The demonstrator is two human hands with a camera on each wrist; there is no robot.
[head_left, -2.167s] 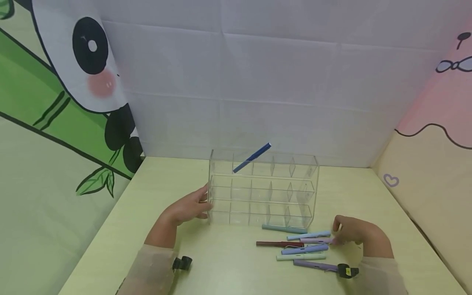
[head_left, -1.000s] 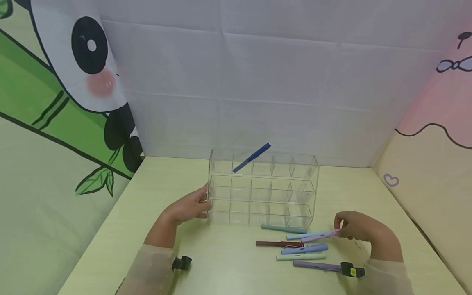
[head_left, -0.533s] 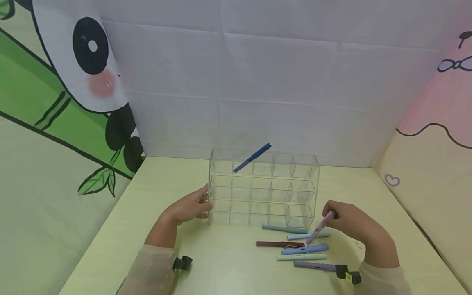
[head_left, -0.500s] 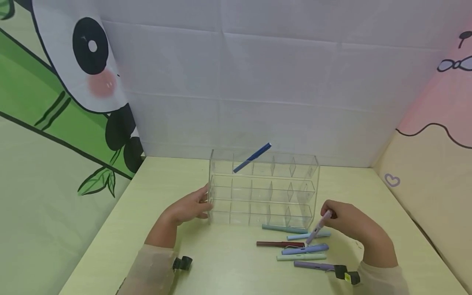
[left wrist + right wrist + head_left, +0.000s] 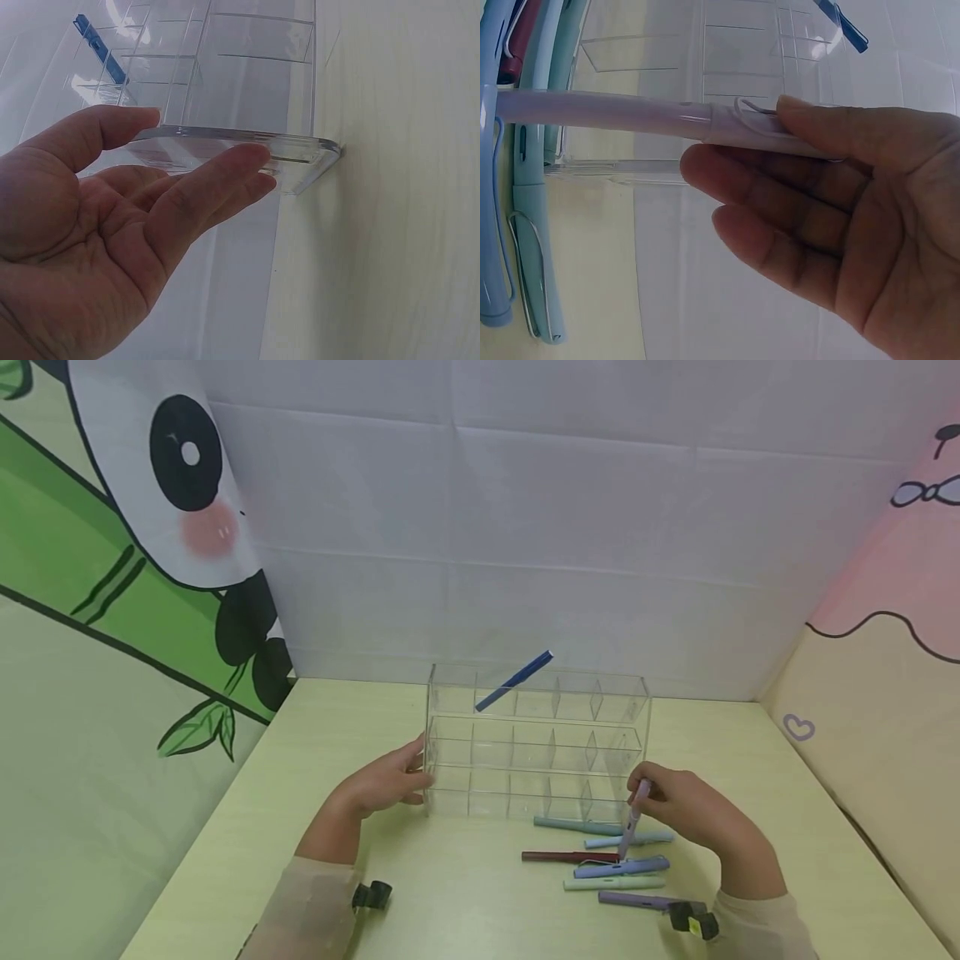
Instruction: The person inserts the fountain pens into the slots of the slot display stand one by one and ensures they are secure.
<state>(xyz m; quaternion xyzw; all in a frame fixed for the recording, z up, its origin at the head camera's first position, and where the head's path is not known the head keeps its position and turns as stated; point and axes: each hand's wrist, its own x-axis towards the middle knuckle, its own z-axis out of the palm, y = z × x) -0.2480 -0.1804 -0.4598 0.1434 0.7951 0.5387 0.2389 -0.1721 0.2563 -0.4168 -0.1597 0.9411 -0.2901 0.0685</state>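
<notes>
My right hand pinches a lilac pen near its clipped cap end, with thumb and fingertips. The pen stands steeply tilted, its lower end among the other pens. My left hand touches the left side of a clear acrylic pen rack, fingers fairly straight; in the left wrist view its fingertips lie along the rack's edge. A dark blue pen leans in the rack's top row. Before the rack lie a teal pen, a maroon pen, a blue pen and a light blue pen.
A pale green pen and a purple pen lie nearer the front, the purple one partly behind the right wrist's black camera mount. The pale wooden table ends at a white wall behind, with printed side panels.
My right hand has lifted the lilac pen's cap end off the table, swung the pen from lying flat to steep, and moved left toward the rack. My left hand stays put.
</notes>
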